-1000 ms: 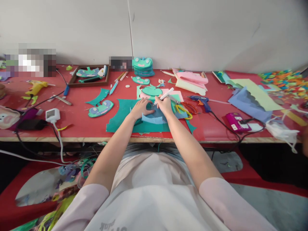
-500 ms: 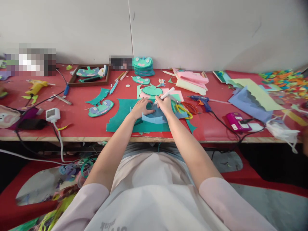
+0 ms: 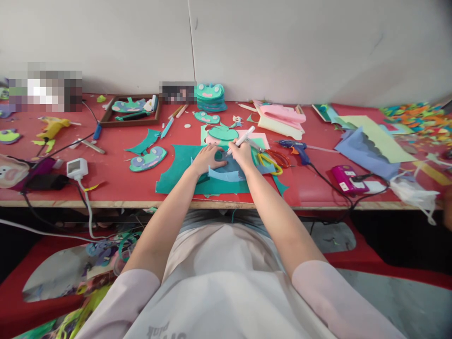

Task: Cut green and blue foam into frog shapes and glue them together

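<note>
While left hand (image 3: 206, 159) lies flat, fingers spread, on small teal oval (image 3: 219, 155), oval stays pinned on blue sheet (image 3: 229, 170) so it cannot slip. Right hand (image 3: 243, 154) closed in writing grip round white pen (image 3: 241, 140), tip down just beside oval's right edge, shaft slanting up and away; looks like tracing outline. Blue sheet on big teal sheet (image 3: 176, 176) under both hands, padding table (image 3: 116, 181). Scissors (image 3: 271, 162) and glue gun (image 3: 295, 149) just right of right hand, within reach. Finished frog (image 3: 148, 159) left of left hand, apart.
</note>
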`<state>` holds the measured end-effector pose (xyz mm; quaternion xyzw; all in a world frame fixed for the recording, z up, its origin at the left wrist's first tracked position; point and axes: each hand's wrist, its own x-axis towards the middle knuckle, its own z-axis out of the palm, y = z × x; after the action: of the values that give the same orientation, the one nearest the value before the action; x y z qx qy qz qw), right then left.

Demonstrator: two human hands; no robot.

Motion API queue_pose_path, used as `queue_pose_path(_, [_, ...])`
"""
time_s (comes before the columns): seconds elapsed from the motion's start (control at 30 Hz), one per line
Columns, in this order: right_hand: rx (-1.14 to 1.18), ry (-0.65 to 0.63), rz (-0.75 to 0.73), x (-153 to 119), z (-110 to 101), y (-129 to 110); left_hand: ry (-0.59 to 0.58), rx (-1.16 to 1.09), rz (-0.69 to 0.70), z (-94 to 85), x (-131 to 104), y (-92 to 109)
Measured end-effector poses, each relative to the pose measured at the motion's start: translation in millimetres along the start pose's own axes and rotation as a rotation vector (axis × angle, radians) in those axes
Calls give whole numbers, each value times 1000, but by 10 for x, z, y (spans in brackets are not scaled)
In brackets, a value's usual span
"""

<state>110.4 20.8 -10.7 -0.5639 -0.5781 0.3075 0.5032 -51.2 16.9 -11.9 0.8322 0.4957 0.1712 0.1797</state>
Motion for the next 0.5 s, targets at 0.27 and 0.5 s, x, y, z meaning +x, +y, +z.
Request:
queue_pose_path(0.27, [-21, -7, 2, -9, 2, -19, -13, 18, -5, -2, 0, 2])
queue_pose_path(0.5, [-2, -2, 3, 11, 2, 26, -13, 21, -16, -1, -3, 8])
